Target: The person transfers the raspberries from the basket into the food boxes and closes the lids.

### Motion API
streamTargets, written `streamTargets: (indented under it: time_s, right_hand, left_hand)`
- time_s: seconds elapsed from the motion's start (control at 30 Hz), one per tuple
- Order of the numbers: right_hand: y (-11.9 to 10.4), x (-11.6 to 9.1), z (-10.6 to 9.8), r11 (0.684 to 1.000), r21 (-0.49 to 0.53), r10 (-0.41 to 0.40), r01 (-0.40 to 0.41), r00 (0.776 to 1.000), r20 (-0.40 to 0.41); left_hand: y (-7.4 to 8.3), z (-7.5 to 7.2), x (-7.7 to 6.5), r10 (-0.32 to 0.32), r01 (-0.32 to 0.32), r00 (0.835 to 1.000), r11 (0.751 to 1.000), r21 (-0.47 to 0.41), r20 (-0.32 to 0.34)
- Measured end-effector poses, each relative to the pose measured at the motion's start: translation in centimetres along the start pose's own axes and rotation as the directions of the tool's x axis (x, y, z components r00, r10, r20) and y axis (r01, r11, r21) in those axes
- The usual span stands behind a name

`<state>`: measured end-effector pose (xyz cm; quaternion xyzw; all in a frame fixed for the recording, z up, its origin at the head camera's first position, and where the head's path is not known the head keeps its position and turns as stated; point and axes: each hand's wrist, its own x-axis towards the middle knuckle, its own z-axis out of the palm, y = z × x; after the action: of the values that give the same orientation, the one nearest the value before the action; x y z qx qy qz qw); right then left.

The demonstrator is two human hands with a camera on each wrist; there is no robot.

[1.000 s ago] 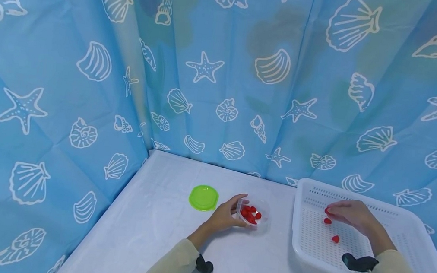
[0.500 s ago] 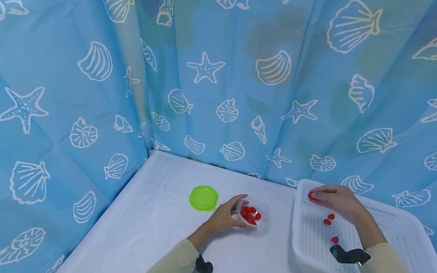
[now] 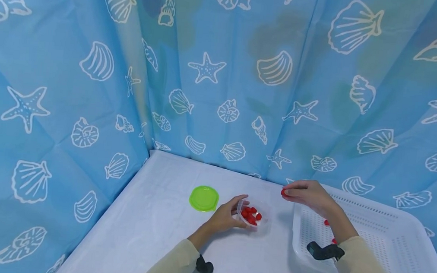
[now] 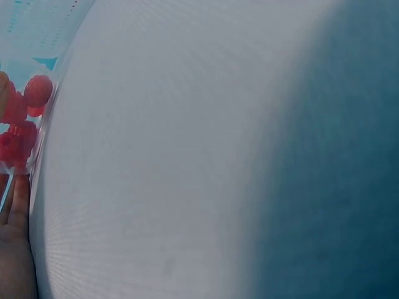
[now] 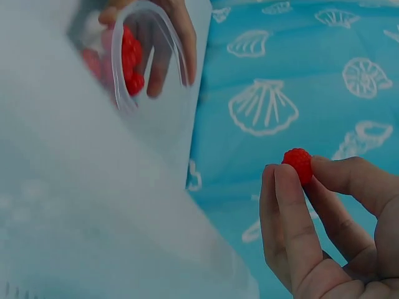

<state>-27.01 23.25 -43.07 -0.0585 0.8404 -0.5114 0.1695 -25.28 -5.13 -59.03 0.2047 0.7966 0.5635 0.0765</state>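
Observation:
A small clear tub (image 3: 252, 214) (image 5: 146, 56) with several red raspberries (image 3: 250, 213) (image 4: 22, 118) stands on the white table, and my left hand (image 3: 227, 215) grips its left side. My right hand (image 3: 307, 194) hovers between the tub and the white basket (image 3: 389, 238), pinching one red raspberry (image 3: 284, 193) (image 5: 298, 164) between thumb and fingertips. Two loose raspberries (image 3: 327, 223) lie in the basket, partly hidden behind my right forearm.
A green lid (image 3: 203, 198) lies flat on the table left of the tub. A blue curtain with shell prints (image 3: 223, 76) closes off the back and left sides. The table (image 3: 148, 225) stretches bare toward the front left.
My right hand has picked a raspberry out of the basket and carried it left, past the basket's rim toward the tub. The left hand has kept still on the tub.

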Motion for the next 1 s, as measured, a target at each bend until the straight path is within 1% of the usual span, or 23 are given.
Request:
streamTargets:
  time_s: [0.1, 0.3, 0.5, 0.67, 0.8, 0.87, 1.0]
  right_hand:
    - [0.0, 0.8, 0.9, 1.000, 0.003, -0.002, 0.002, 1.000, 0.009]
    - [0.1, 1.5, 2.7, 1.000, 0.017, -0.023, 0.022, 0.999, 0.027]
    - [0.1, 2.0, 4.5, 0.999, 0.028, -0.025, 0.024, 0.998, 0.050]
    - [0.3, 2.2, 5.4, 1.000, 0.007, 0.007, -0.007, 0.999, 0.035]
    - [0.8, 2.6, 6.1, 1.000, -0.001, 0.006, -0.006, 1.000, 0.018]
    - [1.0, 2.8, 6.4, 1.000, -0.009, -0.004, 0.004, 1.000, 0.022]
    - [1.2, 3.0, 7.2, 1.000, -0.014, 0.000, 0.001, 1.000, 0.023]
  left_hand:
    - [0.1, -0.1, 0.0, 0.006, -0.006, 1.000, 1.000, -0.009, 0.004]
    - [0.4, 0.0, -0.1, -0.035, 0.035, 0.999, 0.999, 0.017, -0.015]
    - [0.0, 0.0, 0.1, -0.021, 0.022, 1.000, 1.000, 0.016, -0.007]
    - [0.0, 0.1, 0.2, -0.017, 0.017, 1.000, 1.000, 0.013, -0.003]
    - [0.1, 0.0, 0.0, -0.021, 0.021, 1.000, 1.000, 0.005, -0.002]
    - [0.2, 0.0, 0.0, -0.026, 0.026, 1.000, 1.000, 0.005, -0.005]
    - [0.2, 0.0, 0.0, -0.028, 0.028, 1.000, 1.000, 0.013, -0.012]
